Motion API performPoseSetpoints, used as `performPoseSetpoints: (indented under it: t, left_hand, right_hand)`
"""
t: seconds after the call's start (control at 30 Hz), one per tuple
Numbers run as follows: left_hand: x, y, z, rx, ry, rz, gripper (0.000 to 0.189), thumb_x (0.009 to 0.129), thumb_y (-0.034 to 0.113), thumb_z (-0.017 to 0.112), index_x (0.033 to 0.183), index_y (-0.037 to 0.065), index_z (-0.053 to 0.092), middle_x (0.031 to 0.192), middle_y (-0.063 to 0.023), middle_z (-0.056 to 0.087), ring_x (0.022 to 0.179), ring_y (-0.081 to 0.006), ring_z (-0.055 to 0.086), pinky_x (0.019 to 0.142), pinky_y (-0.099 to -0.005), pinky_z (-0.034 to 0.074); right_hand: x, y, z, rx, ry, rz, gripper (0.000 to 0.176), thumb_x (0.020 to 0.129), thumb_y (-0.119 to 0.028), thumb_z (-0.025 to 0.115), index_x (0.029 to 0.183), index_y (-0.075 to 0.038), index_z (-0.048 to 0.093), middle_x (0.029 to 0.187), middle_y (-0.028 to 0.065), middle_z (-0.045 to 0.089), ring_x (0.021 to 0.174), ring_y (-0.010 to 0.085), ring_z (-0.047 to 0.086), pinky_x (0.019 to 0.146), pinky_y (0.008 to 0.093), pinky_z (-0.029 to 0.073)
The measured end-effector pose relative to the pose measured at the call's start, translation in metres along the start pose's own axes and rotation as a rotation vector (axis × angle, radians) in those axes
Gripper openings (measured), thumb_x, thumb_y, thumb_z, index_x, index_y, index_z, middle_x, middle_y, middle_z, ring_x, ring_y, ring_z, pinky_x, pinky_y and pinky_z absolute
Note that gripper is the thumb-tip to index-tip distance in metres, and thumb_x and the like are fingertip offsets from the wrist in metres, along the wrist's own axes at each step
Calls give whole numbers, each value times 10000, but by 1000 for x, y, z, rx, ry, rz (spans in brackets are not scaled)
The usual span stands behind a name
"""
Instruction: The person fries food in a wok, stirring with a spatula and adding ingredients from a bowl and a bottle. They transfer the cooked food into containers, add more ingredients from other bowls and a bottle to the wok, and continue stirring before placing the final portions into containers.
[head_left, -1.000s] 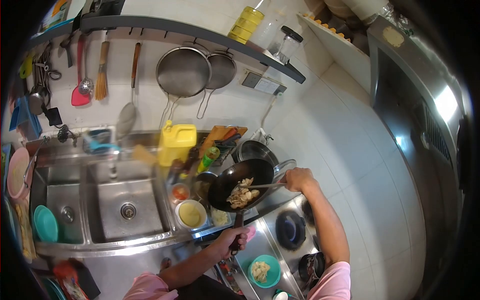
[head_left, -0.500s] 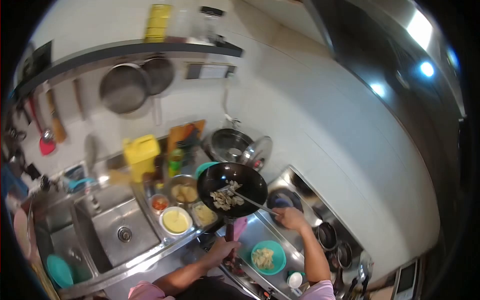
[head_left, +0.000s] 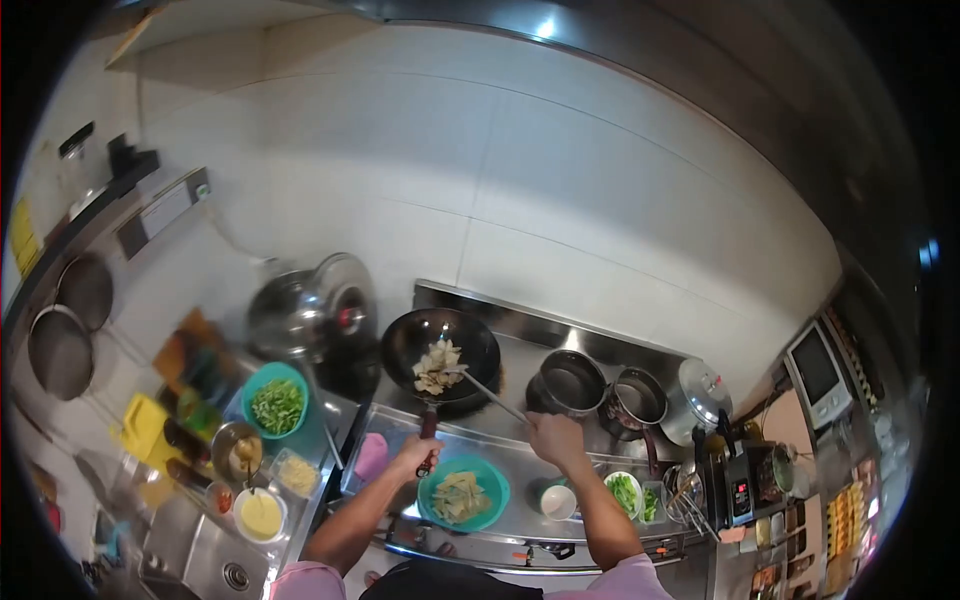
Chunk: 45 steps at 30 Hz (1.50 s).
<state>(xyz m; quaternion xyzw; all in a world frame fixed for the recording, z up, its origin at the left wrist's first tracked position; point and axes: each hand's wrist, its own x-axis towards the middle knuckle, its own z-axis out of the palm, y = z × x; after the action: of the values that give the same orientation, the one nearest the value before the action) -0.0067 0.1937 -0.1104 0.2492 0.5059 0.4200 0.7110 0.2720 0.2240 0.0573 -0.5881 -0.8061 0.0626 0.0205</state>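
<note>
A dark wok [head_left: 478,335] is over the left part of the stove, with pale sliced pieces of food [head_left: 438,368] lying in it. My left hand [head_left: 415,457] is wrapped round the wok's handle. In my right hand [head_left: 556,438] is the long metal handle of a spatula [head_left: 495,398], whose head reaches into the food; its exact shape is partly hidden. Just below the wok, near my left hand, stands a turquoise bowl [head_left: 505,492] holding more pale slices. A pink cloth [head_left: 371,455] lies to the left of that hand.
Two dark pots [head_left: 570,382] [head_left: 636,402] and a lidded steel pot [head_left: 703,395] stand right of the wok. Left are a turquoise bowl of chopped greens [head_left: 278,400], a bowl of yellow liquid [head_left: 261,515] and a sink [head_left: 190,545]. A white cup [head_left: 558,502] and green vegetables [head_left: 623,492] sit in front.
My view has turned right, from the sink side to the stove. The wok has gone from near the counter to over the stove, still in my left hand; the spatula stays in my right.
</note>
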Motion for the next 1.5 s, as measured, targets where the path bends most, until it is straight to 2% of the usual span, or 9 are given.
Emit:
performPoseSetpoints:
  t: [0.4,0.53,0.63,0.73,0.87,0.97,1.13,1.37,1.5]
  left_hand:
    - [84,-16,14,141,27,-18,267,885,264,717,966,82,540,667,2,527,479,-98,523,400,-284,456]
    - [81,-26,-11,-87,29,-65,564,940,634,507,1082,91,557,733,-48,600,567,-179,614,482,-340,512]
    - [53,-67,-34,-125,392,-5,518,938,616,525,1018,108,577,706,-30,587,574,-141,565,464,-296,441]
    - [29,-151,-71,438,117,-120,481,960,509,561,1129,59,565,760,-55,618,601,-133,564,480,-281,437]
    - [23,-234,-52,-107,-51,-371,430,970,316,592,1294,41,535,1155,-131,644,941,-268,684,748,-422,616]
    - [17,-211,-37,-11,-38,-410,416,926,74,581,1327,23,484,1223,-154,605,994,-317,677,772,-464,627]
    - [-46,-186,-70,-87,101,-368,440,888,-25,493,1324,-58,444,1220,-231,571,955,-384,678,715,-445,647]
    - [-161,-61,-127,-148,253,-99,537,826,15,475,1356,-38,408,1178,-252,598,857,-381,703,594,-447,646]
    - [-128,2,-151,-108,372,118,630,760,-18,432,1387,-35,366,1172,-243,602,889,-370,703,578,-388,643]
  right_hand:
    - [66,43,113,436,99,172,312,912,-255,547,1158,-121,683,948,251,684,914,414,675,804,509,523]
    - [121,42,187,696,260,78,329,940,-249,554,1198,-88,680,869,211,705,787,338,699,711,448,526]
    - [121,45,216,1003,-30,183,352,955,-260,558,1227,-66,668,762,111,682,613,221,627,621,383,498]
    - [87,65,191,859,-68,233,401,936,-288,536,1218,-21,637,891,225,701,830,357,692,752,439,517]
    - [74,48,145,776,10,284,361,927,-258,545,1165,-18,671,833,196,706,754,285,682,723,382,517]
    - [67,19,111,1005,-230,431,348,919,-246,553,1152,-20,679,864,218,703,792,320,690,744,399,519]
    - [66,19,152,833,3,354,327,918,-250,554,1145,-56,688,905,233,696,876,389,678,766,453,510]
    - [101,29,176,513,256,271,358,926,-276,548,1205,-76,652,811,204,694,786,349,692,705,438,529]
    - [103,15,173,247,27,286,313,925,-270,512,1158,-127,663,859,195,703,852,390,683,763,492,535]
